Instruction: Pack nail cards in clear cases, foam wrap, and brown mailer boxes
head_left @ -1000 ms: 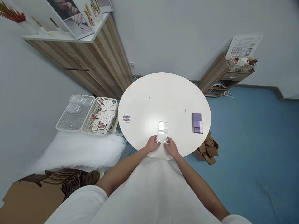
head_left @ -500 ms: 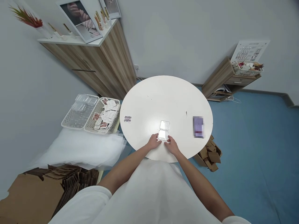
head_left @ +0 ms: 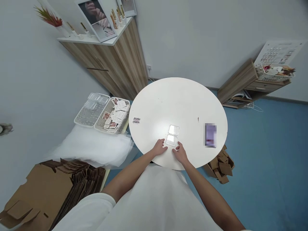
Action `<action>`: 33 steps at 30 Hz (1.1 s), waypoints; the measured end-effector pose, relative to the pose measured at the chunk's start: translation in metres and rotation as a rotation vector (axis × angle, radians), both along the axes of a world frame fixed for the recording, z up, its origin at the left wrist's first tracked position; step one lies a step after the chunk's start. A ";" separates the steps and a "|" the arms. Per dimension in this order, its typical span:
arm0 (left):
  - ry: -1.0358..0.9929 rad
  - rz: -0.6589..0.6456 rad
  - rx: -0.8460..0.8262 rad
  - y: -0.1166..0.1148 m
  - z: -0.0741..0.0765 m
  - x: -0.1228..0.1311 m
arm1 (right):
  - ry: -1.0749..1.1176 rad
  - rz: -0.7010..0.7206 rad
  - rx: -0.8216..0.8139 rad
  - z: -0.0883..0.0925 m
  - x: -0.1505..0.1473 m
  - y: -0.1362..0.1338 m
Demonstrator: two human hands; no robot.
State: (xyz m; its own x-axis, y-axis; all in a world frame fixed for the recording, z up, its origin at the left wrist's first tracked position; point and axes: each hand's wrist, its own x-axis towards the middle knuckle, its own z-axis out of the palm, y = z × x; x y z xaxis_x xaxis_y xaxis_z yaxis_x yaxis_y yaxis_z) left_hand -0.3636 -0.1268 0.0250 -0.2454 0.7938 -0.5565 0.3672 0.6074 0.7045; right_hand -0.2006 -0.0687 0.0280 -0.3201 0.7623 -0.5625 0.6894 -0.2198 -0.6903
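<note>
A clear plastic hinged case (head_left: pixel 171 140) lies unfolded on the round white table (head_left: pixel 178 102), its two halves one behind the other. Just left of its near half is my left hand (head_left: pixel 159 147), fingers apart and holding nothing. On the other side my right hand (head_left: pixel 180 153) rests close to the case's near right corner, its thumb and fingers spread and also free. A small card with rows of dark nail-like pieces (head_left: pixel 136 120) lies near the table's left edge. Toward the right edge is a purple pixelated item (head_left: pixel 210 135).
Left of the table stand a basket of printed cards (head_left: pixel 115 117) and a basket of clear cases (head_left: pixel 90 110). Nearer are white translucent sheets (head_left: pixel 93 144) and folded brown cardboard (head_left: pixel 45 189). A box of cardboard pieces (head_left: pixel 221 165) sits on the floor at right.
Both hands have let go of the clear case and drawn slightly apart from it. The case stays unfolded on the table. The camera view has shifted a little.
</note>
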 end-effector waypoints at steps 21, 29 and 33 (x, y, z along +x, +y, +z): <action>0.506 -0.137 0.079 -0.008 0.021 -0.254 | -0.020 0.316 0.197 0.015 -0.186 -0.009; 0.497 -0.349 0.001 0.018 0.017 -0.270 | -0.096 0.488 0.370 0.008 -0.248 0.014; 0.482 -0.370 -0.027 0.023 0.010 -0.272 | -0.128 0.462 0.358 -0.001 -0.271 0.020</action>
State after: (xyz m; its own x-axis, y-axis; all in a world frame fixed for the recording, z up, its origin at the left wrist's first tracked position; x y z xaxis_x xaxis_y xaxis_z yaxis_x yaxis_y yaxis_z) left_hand -0.6360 -0.1041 0.0351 -0.1852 0.8617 -0.4724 0.8313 0.3938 0.3923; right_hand -0.4718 -0.0483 0.0273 -0.6099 0.7097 -0.3526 0.7411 0.3532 -0.5709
